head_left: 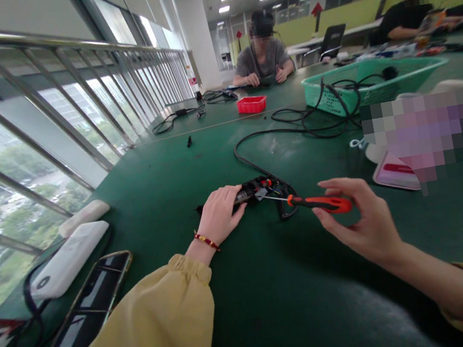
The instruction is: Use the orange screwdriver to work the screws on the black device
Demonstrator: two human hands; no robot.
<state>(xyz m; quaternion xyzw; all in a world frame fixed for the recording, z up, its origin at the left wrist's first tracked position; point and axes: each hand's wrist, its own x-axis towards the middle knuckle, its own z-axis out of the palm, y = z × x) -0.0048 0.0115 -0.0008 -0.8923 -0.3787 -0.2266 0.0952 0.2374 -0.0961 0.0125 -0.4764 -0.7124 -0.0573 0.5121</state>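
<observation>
A black corded device (249,192) lies on the green table, with small parts and coloured wires showing at its right end. My left hand (219,214) is wrapped over its left part and hides much of it. In my right hand (361,220) is a screwdriver (320,202) with an orange and black handle, gripped at the handle between thumb and fingers. Its thin shaft points left, and the tip reaches the exposed parts of the device. Whether the tip sits in a screw is too small to tell.
A black cable (251,161) runs from the device towards a green basket (410,72). A red tray (252,105) stands further back. At the left lie a phone (81,320) and a white power bank (71,261), beside a metal railing (69,106). A person (262,59) sits across the table.
</observation>
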